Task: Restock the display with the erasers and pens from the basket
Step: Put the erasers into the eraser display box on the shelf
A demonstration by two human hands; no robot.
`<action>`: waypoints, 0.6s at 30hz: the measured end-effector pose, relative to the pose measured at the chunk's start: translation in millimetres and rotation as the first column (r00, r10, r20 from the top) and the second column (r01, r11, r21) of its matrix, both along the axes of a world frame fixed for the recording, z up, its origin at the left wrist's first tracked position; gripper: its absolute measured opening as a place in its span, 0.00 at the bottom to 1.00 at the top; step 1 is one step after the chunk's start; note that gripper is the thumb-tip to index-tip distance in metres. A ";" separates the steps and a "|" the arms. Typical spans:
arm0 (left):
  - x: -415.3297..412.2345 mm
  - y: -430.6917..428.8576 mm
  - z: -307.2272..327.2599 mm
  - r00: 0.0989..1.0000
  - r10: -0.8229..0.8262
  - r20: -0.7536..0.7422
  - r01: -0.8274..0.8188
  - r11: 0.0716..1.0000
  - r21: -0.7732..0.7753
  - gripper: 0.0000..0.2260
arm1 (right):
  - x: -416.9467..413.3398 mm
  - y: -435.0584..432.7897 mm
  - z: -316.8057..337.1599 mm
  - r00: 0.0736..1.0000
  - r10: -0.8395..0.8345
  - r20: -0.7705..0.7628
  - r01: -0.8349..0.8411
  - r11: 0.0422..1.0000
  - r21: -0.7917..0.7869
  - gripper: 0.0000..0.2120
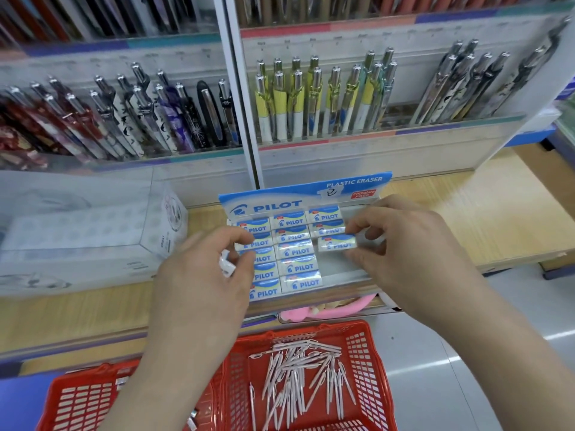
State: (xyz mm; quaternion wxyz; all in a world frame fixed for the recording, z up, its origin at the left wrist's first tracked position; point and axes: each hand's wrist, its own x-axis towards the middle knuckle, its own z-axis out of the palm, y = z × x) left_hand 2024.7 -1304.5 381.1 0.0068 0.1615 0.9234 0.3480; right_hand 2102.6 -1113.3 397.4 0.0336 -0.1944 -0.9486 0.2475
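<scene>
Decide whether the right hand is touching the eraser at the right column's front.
Touching. Head view shows the right hand pinching the eraser at its right end.

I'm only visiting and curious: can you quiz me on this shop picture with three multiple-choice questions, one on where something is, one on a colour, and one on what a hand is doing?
1. Where do the loose pale pens lie?
A) in a drawer
B) in the basket
C) on the floor

2. What colour is that basket?
A) green
B) red
C) black

3. What is the right hand doing?
A) pinching an eraser over the display box
B) gripping a pen
C) hanging empty

Answers:
1 B: the pens lie heaped between the basket's mesh walls.
2 B: its walls and rim are red.
3 A: thumb and fingers pinch the eraser at the box's right column.
</scene>
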 end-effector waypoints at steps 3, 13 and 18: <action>-0.9 1.7 1.3 0.998 -0.025 0.049 0.023 0.999 0.039 0.09 | -4.7 -4.6 -2.3 1.000 0.017 0.018 -0.017 0.999 0.030 0.09; -7.0 -0.6 -3.1 0.996 -0.051 0.074 0.051 0.999 0.008 0.13 | -8.7 -10.3 -5.7 1.000 0.003 -0.018 -0.004 0.999 -0.035 0.07; 1.9 -1.5 13.6 0.984 -0.079 0.158 0.062 0.992 0.108 0.11 | -2.2 -11.7 -3.5 0.997 -0.007 -0.077 0.006 1.000 -0.020 0.09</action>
